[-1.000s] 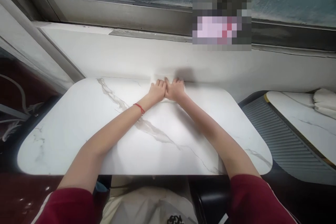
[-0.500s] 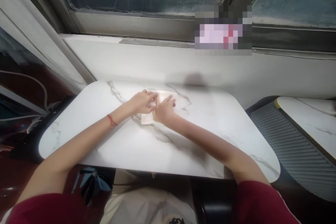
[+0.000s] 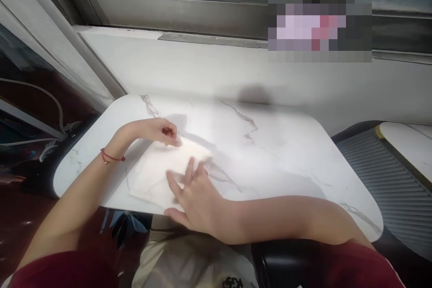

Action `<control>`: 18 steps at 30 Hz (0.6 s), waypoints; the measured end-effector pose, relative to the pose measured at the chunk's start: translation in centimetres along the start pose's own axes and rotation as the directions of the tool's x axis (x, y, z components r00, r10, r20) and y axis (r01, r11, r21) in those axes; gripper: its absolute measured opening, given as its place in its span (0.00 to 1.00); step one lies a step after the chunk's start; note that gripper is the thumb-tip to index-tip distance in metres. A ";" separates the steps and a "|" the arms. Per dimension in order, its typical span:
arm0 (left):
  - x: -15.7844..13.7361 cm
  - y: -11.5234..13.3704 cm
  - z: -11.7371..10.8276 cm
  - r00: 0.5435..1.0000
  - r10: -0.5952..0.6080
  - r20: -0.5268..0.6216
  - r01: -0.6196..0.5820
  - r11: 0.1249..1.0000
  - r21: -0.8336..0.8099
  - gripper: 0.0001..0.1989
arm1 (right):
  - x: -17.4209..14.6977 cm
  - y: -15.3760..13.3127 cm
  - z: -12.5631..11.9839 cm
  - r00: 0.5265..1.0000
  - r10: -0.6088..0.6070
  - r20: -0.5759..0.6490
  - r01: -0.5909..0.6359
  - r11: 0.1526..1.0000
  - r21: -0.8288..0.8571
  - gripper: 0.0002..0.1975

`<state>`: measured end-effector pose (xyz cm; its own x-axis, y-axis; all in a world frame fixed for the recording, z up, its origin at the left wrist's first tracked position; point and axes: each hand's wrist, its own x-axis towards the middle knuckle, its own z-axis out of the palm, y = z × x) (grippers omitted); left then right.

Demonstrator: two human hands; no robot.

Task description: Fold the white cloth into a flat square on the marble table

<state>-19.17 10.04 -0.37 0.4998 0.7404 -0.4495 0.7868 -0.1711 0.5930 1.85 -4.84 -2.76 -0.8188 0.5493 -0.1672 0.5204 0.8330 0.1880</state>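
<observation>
A white tissue [image 3: 151, 168] lies spread out on the white marble-patterned table [image 3: 286, 157], left of its middle and near the front edge. At its far edge my left hand [image 3: 158, 130] has curled fingers, with the thumb and fingertips pinching near a corner of the tissue. My right hand [image 3: 199, 198] is over the near right part of the tissue with its fingers spread, the fingertips on or just above the surface. Whether the right palm touches the tissue cannot be seen.
A white wall and a window frame [image 3: 182, 11] rise behind the table. To the right stand a grey ribbed panel [image 3: 381, 180] and a second marble-patterned table [image 3: 408, 144]. White cables [image 3: 50, 99] hang at the left, and a blurred-out patch covers the upper right.
The tissue has gone from a small folded piece between both hands to a wider sheet nearer the front edge. My left hand moved left; my right hand came closer and spread its fingers.
</observation>
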 end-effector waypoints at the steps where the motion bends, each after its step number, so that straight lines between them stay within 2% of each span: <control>1: 0.1 -0.4 0.0 0.999 -0.014 -0.046 0.014 1.000 0.003 0.17 | 0.1 0.3 -0.2 0.999 -0.032 -0.022 0.032 0.999 0.002 0.40; 3: 0.2 -1.3 -0.2 0.989 -0.036 -0.144 0.039 0.999 0.015 0.17 | 0.5 1.1 -0.3 0.996 -0.065 -0.068 0.066 0.998 0.010 0.34; 6: 0.3 -2.2 -0.4 0.951 -0.076 -0.299 0.097 0.994 0.057 0.17 | 2.0 2.6 0.4 0.990 -0.038 -0.135 0.045 0.998 0.051 0.28; 9: 0.5 -2.5 -0.2 0.861 -0.091 -0.500 0.196 0.967 0.160 0.15 | 4.0 4.6 1.5 0.985 0.043 -0.168 -0.023 0.992 0.122 0.25; 11: 0.8 -2.7 0.2 0.784 -0.035 -0.620 0.243 0.937 0.253 0.12 | 5.3 6.2 2.1 0.980 0.098 -0.174 -0.070 0.984 0.162 0.25; 13: 1.3 -2.9 0.5 0.741 0.053 -0.669 0.246 0.906 0.345 0.12 | 6.6 7.7 2.5 0.973 0.148 -0.175 -0.116 0.976 0.182 0.26; 15: 1.7 -3.1 0.8 0.749 0.131 -0.649 0.206 0.886 0.416 0.15 | 7.7 9.0 2.7 0.967 0.192 -0.166 -0.161 0.969 0.185 0.27; 18: 2.0 -3.4 0.9 0.791 0.190 -0.582 0.135 0.874 0.468 0.19 | 9.5 10.9 2.7 0.958 0.247 -0.144 -0.220 0.958 0.182 0.27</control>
<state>-20.48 11.52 -3.90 0.3338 0.9313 0.1460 0.9240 -0.3539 0.1451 0.46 9.64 -4.95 -0.6907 0.7227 0.0259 0.7231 0.6896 0.0406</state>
